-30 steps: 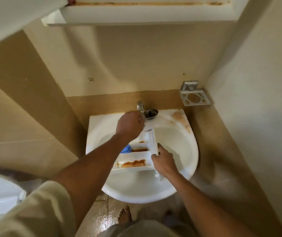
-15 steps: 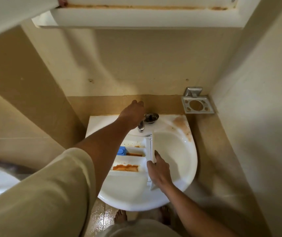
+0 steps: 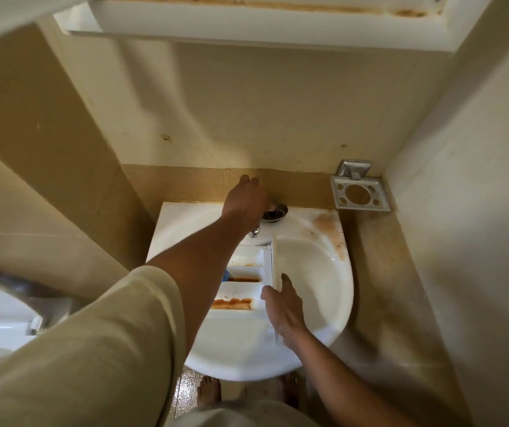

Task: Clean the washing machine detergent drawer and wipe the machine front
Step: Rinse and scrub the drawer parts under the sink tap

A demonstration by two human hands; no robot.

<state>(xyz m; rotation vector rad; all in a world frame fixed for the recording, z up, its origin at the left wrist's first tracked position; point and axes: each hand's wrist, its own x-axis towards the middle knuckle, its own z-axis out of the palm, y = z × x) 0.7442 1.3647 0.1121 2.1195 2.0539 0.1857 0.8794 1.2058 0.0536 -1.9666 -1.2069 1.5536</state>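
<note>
Head view: the detergent drawer (image 3: 240, 291) is seen lying in the left of the washbasin (image 3: 247, 362), just below the tap (image 3: 254, 232), with orange residue (image 3: 233, 303) caked in its near compartment. Its front panel is pinched by the right hand (image 3: 284, 306). The left hand (image 3: 245, 204) is laid over the tap head; whether anything is gripped cannot be told. Were the tap opened hard, water could be splashed off the compartments onto the floor, and a lightly held drawer could be tipped. A metal strainer (image 3: 276, 211) is set beside the tap, and a wall holder (image 3: 360, 192) at far right.
</note>
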